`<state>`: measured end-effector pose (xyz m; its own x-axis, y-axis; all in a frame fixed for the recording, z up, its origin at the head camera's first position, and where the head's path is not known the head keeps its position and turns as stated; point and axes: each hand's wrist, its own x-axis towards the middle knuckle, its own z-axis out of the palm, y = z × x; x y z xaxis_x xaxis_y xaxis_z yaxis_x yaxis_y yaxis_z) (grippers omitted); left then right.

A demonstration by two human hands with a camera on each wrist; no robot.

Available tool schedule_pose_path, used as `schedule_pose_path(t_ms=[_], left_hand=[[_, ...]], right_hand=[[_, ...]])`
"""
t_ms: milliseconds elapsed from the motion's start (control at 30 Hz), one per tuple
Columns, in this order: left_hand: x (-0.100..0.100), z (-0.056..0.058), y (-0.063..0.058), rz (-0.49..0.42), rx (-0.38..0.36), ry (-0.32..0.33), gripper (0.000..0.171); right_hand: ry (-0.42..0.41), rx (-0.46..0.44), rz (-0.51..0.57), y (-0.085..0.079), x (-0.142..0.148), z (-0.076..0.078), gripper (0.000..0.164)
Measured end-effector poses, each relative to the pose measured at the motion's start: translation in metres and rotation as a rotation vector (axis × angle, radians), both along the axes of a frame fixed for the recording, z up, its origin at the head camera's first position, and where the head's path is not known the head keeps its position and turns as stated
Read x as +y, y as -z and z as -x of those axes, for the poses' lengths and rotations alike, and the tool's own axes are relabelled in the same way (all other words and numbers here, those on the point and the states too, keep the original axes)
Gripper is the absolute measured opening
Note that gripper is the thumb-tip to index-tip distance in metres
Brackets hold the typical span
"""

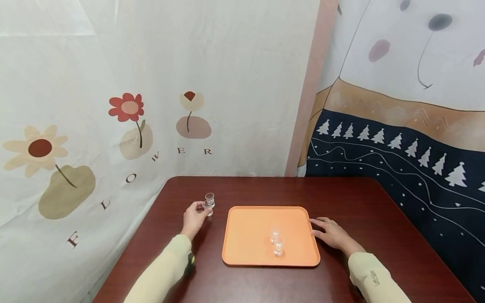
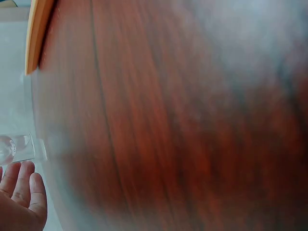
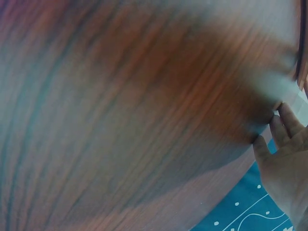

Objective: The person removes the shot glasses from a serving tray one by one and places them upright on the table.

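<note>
Left of the tray, my left hand (image 1: 194,219) has its thumb and fingertips around a small clear shot glass (image 1: 209,211). A second shot glass (image 1: 210,197) stands just behind it, overlapping it in the head view. In the left wrist view, the fingers of my left hand (image 2: 21,197) show beside clear glass (image 2: 19,148) at the left edge. My right hand (image 1: 333,235) lies with extended fingers at the right rim of the orange tray (image 1: 246,235). Toward the tray's right half stand two more clear shot glasses, the rear one (image 1: 275,232) close behind the front one (image 1: 278,247).
The dark red-brown wooden table (image 1: 265,286) has rounded far corners. A pale curtain (image 1: 242,84) with printed flowers hangs behind and to the left. On the right is a dark blue cloth (image 1: 379,155) with white trees.
</note>
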<state>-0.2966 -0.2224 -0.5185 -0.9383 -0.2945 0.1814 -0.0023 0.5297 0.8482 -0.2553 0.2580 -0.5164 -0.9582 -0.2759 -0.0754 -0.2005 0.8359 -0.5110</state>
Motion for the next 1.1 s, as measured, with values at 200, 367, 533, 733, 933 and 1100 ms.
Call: schedule_pose_path(t_ms=[200, 367, 533, 733, 933, 1100], left_hand=[[0.001, 0.007, 0.006, 0.007, -0.021, -0.002, 0.033], [0.004, 0.01, 0.011, 0.013, -0.03, -0.012, 0.032], [0.007, 0.014, 0.014, 0.029, -0.039, -0.014, 0.031], [0.004, 0.016, 0.015, 0.01, -0.054, 0.031, 0.041], [-0.01, 0.013, 0.005, -0.01, -0.053, 0.052, 0.066], [-0.004, 0.014, -0.014, -0.067, 0.073, 0.036, 0.062]], right_hand=[[0.004, -0.001, -0.007, 0.005, 0.005, -0.003, 0.051], [0.012, -0.001, -0.008, 0.007, 0.008, -0.005, 0.052], [0.011, 0.014, -0.008, 0.007, 0.011, -0.007, 0.051], [0.016, 0.014, -0.008, 0.009, 0.01, -0.005, 0.052], [0.021, 0.003, -0.012, 0.008, 0.002, 0.008, 0.054], [0.033, -0.003, -0.029, 0.006, 0.001, 0.012, 0.053]])
